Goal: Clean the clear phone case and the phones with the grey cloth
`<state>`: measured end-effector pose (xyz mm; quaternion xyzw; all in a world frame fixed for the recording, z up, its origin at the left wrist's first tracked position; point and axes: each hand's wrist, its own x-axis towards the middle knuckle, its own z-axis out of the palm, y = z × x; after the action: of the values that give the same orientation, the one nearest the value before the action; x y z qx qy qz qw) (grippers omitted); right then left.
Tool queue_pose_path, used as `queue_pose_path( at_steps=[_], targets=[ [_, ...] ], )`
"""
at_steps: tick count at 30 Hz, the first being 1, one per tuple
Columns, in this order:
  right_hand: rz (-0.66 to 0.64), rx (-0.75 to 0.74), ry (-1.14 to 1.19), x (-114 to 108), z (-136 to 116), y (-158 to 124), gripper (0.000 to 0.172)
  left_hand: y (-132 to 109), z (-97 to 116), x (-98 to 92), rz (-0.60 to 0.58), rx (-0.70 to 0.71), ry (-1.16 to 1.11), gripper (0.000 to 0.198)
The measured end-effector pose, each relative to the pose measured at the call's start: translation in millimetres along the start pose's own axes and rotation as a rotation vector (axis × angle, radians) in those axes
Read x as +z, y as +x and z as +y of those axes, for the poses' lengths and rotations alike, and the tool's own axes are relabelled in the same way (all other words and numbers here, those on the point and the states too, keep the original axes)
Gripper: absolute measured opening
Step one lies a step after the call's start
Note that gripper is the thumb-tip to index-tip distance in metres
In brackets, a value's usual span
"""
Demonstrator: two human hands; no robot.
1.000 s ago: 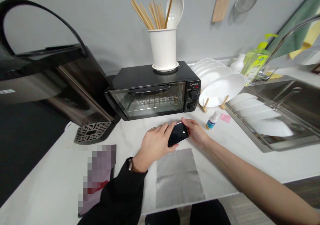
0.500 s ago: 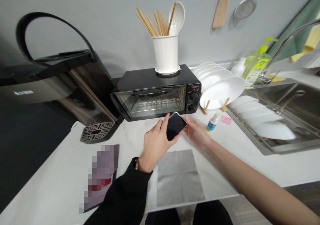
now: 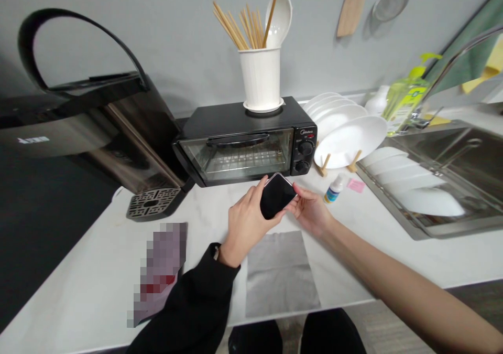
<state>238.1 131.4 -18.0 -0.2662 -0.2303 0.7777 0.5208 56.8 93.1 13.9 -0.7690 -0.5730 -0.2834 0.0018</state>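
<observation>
Above a white countertop [image 3: 90,270], left fingers [image 3: 257,192] and right fingers [image 3: 304,192] grip a black-screened phone [image 3: 276,196] by its edges.

We are losing sight of the back of the phone [image 3: 278,195], and our left hand [image 3: 247,218] is covering part of its rim. Coarse blocks are blurring the purple item [image 3: 167,257] for us. We are finding the label on the small bottle [image 3: 334,190] and any marks on the pink note [image 3: 356,185] too small to read. The edges are cutting off the black machine [image 3: 118,120] and wooden spatula [image 3: 351,10].
</observation>
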Motion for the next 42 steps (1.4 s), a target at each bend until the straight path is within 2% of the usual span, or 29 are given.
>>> queue_pose_path(
  at_steps=[4, 10, 14, 17, 20, 23, 29, 33, 35, 38, 42],
  targets=[
    [-0.076, 0.047, 0.11, -1, -1, -2, 0.008, 0, 0, 0.2, 0.023, 0.044, -0.082, 0.09],
    [-0.127, 0.124, 0.06, 2, -2, -4, 0.025, -1, 7, -3.8, 0.064, 0.069, -0.297, 0.094],
    [-0.109, -0.095, -0.039, 7, 2, 0, 0.019, 0, 3, -3.4, 0.173, 0.124, -0.392, 0.077],
    [-0.054, -0.252, -0.136, 10, 4, 4, 0.028, 1, -4, -1.8, 0.262, 0.084, -0.585, 0.068],
    [-0.008, -0.31, -0.21, 11, 4, 5, 0.039, 3, -10, -2.5, 0.325, 0.058, -0.879, 0.061],
    [0.015, -0.337, -0.237, 11, 3, 5, 0.043, 7, -11, -4.9, 0.313, 0.034, -0.982, 0.061],
    [0.198, -0.464, -0.239, 4, 1, 6, 0.042, 14, -17, -6.7, 0.337, -0.054, -0.907, 0.062],
    [0.268, -0.614, -0.272, 1, -3, 5, 0.039, 19, -27, -7.3, 0.265, -0.081, -0.622, 0.071],
    [0.26, -0.64, -0.264, 1, -4, 3, 0.038, 20, -30, -7.4, 0.181, -0.046, -0.442, 0.077],
    [0.221, -0.613, -0.271, 4, -6, 2, 0.037, 19, -32, -5.1, -0.023, -0.007, -0.224, 0.082],
    [0.192, -0.546, -0.276, 5, -7, 3, 0.038, 17, -37, 3.6, -0.198, 0.047, -0.116, 0.085]
  ],
)
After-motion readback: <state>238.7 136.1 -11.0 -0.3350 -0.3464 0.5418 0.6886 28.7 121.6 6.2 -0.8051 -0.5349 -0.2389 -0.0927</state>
